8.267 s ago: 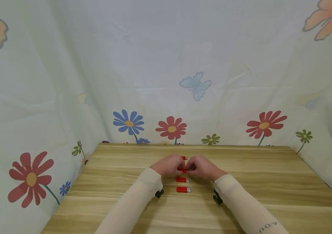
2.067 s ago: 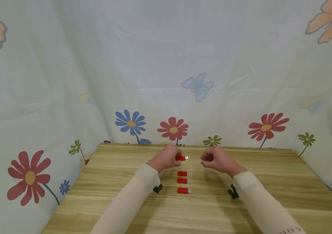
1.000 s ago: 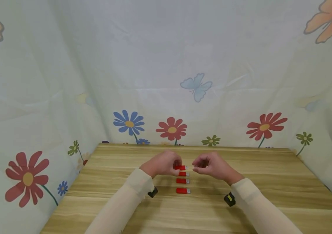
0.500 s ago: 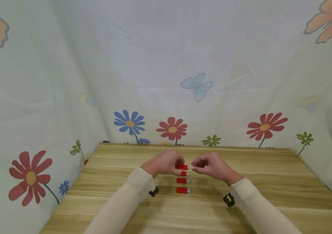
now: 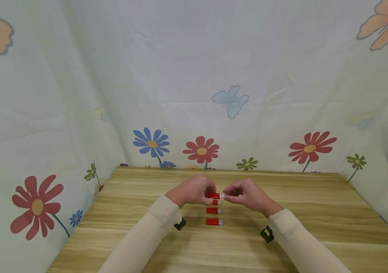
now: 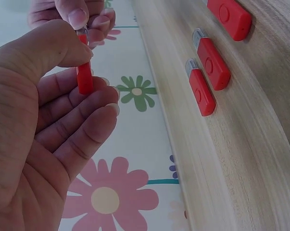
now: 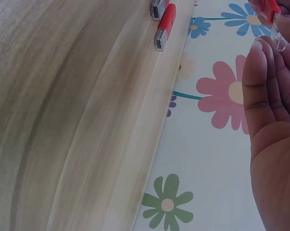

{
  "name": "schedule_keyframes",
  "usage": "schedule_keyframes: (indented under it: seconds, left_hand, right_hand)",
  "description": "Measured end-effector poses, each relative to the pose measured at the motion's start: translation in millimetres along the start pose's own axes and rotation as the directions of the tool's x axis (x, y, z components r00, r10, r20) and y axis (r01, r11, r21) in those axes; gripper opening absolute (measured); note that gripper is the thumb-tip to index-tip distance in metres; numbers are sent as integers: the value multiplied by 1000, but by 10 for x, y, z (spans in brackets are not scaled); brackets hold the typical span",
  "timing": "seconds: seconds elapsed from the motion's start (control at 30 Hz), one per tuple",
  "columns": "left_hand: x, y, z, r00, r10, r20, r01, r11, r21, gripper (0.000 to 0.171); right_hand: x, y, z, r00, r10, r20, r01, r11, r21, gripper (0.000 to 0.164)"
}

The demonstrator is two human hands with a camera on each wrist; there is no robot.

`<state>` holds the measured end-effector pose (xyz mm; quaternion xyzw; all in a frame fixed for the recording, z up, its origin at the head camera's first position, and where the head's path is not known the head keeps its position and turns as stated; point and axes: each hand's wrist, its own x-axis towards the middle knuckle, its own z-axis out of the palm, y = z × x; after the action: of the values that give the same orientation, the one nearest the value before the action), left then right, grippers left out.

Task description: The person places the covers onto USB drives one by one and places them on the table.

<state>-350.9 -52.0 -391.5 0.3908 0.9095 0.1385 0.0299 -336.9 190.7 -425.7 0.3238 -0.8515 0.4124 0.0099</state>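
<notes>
Between thumb and fingers, my left hand (image 5: 194,189) pinches the body of a red USB flash drive (image 6: 84,72), raised above the table. Its plug end faces my right hand (image 5: 248,194), which pinches a small clear cap (image 7: 280,41) at that end. Cap and plug meet; how far the cap is on is hidden by the fingers. Below and nearer lie three more red drives in a column: one (image 5: 216,203) partly behind the left thumb, a middle one (image 5: 212,210) and a near one (image 5: 212,222). Each has a clear cap over its plug, pointing right.
The wood-grain table (image 5: 146,235) reaches back to a pale curtain (image 5: 180,76) printed with flowers and butterflies, which also hangs at both sides. A dark wrist camera (image 5: 180,223) sits under the left wrist, another (image 5: 267,234) under the right.
Earlier both hands worked at another drive, which now lies in the column. The left hand then lifted the farthest drive and brought it nearer. The right hand's cap has closed the gap to its plug.
</notes>
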Motion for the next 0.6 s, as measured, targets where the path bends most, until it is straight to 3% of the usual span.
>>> schedule_keyframes:
  seconds: [0.6]
  left_hand:
    - [4, -31, 8, 1000, 16, 2, -16, 1000, -15, 10]
  right_hand:
    - [29, -3, -6, 1000, 9, 29, -9, 1000, -2, 17]
